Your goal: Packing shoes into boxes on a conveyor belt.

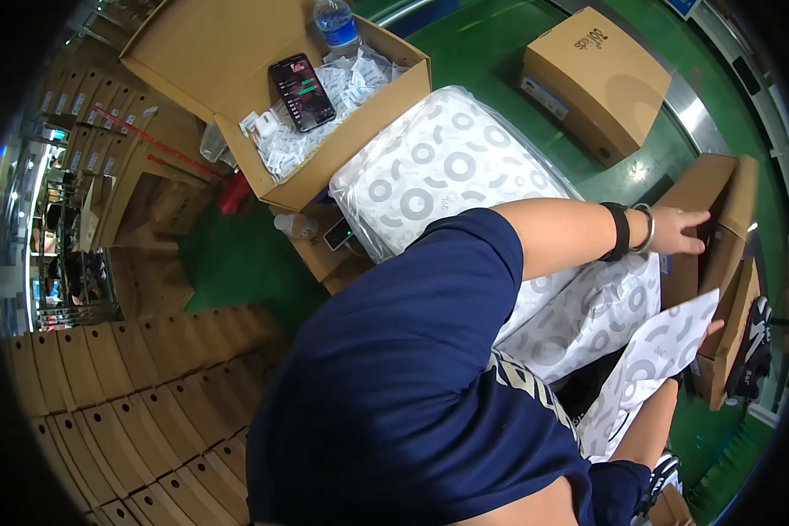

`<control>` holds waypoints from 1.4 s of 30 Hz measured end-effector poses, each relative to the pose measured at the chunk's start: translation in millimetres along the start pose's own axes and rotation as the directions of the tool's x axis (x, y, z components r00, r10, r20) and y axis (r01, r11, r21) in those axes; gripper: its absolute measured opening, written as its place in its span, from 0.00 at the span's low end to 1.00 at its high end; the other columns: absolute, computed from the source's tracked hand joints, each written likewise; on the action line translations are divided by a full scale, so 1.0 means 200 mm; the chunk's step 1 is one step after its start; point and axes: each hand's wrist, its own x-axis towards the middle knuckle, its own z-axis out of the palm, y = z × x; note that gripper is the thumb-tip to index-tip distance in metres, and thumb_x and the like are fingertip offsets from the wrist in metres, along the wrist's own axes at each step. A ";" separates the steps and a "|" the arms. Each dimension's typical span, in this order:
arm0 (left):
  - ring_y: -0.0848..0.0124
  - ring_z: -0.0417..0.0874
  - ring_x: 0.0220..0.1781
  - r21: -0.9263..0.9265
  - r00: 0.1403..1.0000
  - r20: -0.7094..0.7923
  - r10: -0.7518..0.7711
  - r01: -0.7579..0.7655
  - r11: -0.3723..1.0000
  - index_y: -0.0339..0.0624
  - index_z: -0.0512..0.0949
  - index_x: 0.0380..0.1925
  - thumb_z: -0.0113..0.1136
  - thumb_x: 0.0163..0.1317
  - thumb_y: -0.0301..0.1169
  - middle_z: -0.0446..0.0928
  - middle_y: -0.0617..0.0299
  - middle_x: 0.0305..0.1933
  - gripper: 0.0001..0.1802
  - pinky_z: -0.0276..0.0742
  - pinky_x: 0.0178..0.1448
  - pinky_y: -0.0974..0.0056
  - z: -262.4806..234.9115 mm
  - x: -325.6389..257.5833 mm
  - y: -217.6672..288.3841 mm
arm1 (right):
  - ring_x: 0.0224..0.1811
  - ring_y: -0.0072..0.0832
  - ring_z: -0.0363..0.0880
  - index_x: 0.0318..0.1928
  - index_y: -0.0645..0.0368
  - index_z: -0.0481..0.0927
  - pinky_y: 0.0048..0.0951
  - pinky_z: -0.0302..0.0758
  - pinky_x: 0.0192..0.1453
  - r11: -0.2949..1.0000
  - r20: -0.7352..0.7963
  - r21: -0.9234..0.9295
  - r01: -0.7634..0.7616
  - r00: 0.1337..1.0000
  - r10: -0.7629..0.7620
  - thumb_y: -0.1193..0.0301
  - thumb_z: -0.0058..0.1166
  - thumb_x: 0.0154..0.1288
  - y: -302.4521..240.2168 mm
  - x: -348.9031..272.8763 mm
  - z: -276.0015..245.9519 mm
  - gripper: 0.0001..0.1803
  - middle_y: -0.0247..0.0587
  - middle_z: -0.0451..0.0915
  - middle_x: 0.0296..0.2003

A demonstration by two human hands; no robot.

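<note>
My left hand (679, 230), with a black band and a metal bracelet at the wrist, reaches right to an open brown shoebox (700, 197). Its fingers are stretched out over the box's opening, with nothing held. Below it, my right hand (714, 328) is mostly hidden behind a raised sheet of wrapping paper (662, 351), white with grey rings. Only a bit of its fingers shows past the paper's edge, and they appear closed on it. More loose patterned paper (587, 320) lies between my arms. What is inside the shoebox is dark and cannot be made out.
A plastic-covered stack of patterned paper (451, 158) stands ahead. Left of it, an open carton (324, 162) holds small white packets, a phone (302, 92) and a water bottle (337, 24). A closed shoebox (596, 83) sits at the far right. Rows of shoeboxes (140, 412) fill the lower left.
</note>
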 end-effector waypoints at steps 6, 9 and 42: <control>0.51 0.68 0.56 0.383 0.959 -0.004 -0.285 0.265 0.885 0.45 0.75 0.45 0.35 0.56 0.62 0.63 0.37 0.56 0.36 0.64 0.57 0.58 -0.11 -0.17 0.07 | 0.55 0.43 0.65 0.57 0.69 0.58 0.34 0.64 0.58 0.685 0.039 0.582 -0.438 0.857 0.515 0.39 0.24 0.61 -0.59 -0.31 0.13 0.43 0.53 0.64 0.55; 0.52 0.70 0.53 0.406 0.933 -0.013 -0.360 0.334 0.851 0.39 0.77 0.40 0.33 0.57 0.61 0.67 0.39 0.52 0.37 0.66 0.55 0.58 -0.09 -0.15 0.05 | 0.55 0.42 0.66 0.58 0.70 0.57 0.37 0.66 0.57 0.843 -0.055 0.405 -0.355 0.911 0.410 0.40 0.23 0.62 -0.31 -0.15 -0.09 0.43 0.52 0.64 0.54; 0.51 0.71 0.53 0.292 0.943 0.255 -0.213 0.135 0.947 0.33 0.64 0.52 0.57 0.46 0.50 0.67 0.39 0.51 0.39 0.67 0.54 0.52 -0.11 -0.54 0.11 | 0.67 0.40 0.46 0.62 0.59 0.58 0.36 0.42 0.68 0.609 0.491 -0.593 0.526 0.836 -0.244 0.68 0.46 0.58 -0.89 -1.13 0.09 0.30 0.51 0.49 0.64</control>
